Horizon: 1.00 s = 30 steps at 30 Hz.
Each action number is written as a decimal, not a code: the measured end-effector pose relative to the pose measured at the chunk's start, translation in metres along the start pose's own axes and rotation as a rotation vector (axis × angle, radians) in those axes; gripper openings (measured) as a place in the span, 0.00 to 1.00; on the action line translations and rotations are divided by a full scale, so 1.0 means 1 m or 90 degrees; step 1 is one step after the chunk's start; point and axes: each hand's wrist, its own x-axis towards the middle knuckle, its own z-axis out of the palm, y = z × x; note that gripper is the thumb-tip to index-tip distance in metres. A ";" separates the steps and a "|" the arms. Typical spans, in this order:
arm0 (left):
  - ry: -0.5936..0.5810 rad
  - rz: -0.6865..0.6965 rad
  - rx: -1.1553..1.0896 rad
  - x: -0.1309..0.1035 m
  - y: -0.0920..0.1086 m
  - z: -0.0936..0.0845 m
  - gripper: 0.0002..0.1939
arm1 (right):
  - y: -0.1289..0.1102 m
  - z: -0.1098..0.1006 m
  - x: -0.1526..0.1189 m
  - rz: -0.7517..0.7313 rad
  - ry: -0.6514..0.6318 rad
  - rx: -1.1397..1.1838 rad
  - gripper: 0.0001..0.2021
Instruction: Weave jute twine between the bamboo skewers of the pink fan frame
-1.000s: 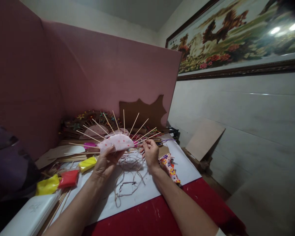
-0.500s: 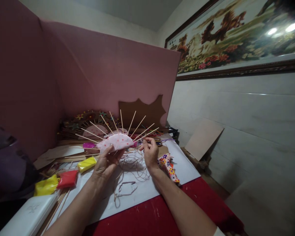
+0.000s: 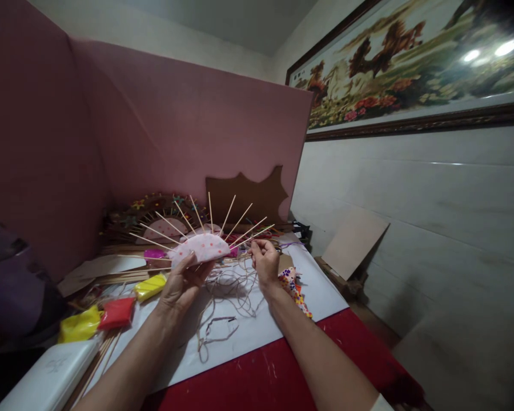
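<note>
Right hand (image 3: 265, 264): drawn slightly rightward, away from the pink half-disc (image 3: 203, 249), since the earlier frame, and now covering more of the floral cloth piece (image 3: 294, 292).
White case (image 3: 49, 374): lies at the near left, beside thin sticks.
Yellow packet (image 3: 80, 326): sits just behind the white case, touching the red packet (image 3: 117, 313) on its right.
Decorated fan (image 3: 165, 227): stands at the back, a spotted half-disc at its centre.
Magenta packet (image 3: 155, 254): lies in front of the decorated fan, with a second yellow packet (image 3: 150, 287) nearer my camera.
Left hand (image 3: 183, 288): mine, holding the pink half-disc from below, thumb on its spotted face, other fingers behind it.
Pink half-disc: raised above the white sheet (image 3: 321, 294), curved edge up, pale sticks (image 3: 211, 212) fanning outward from it.
Twine (image 3: 229, 285): loosely tangled on the white sheet, between and below my hands.
Brown cardboard (image 3: 244, 200): upright behind the work, its top edge cut in scallops.
Right hand, fingers: thumb and fingertips pressed together near the right-hand sticks; I cannot tell what they pinch.
Floral cloth piece: rests on the white sheet, partly behind my right wrist.
Red surface (image 3: 248, 379): shows along the sheet's near edge.
Tan board (image 3: 355, 242): leans by the wall, below a framed horse picture (image 3: 381, 63).
</note>
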 end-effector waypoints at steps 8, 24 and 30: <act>-0.016 -0.041 -0.033 0.003 -0.001 -0.005 0.20 | -0.005 0.000 0.000 0.075 0.009 0.072 0.11; 0.051 -0.010 -0.012 -0.003 0.000 0.006 0.14 | 0.003 0.013 -0.021 0.012 -0.246 -0.077 0.07; 0.075 -0.002 -0.007 -0.003 -0.002 0.006 0.11 | -0.001 0.020 -0.030 0.077 -0.246 0.003 0.09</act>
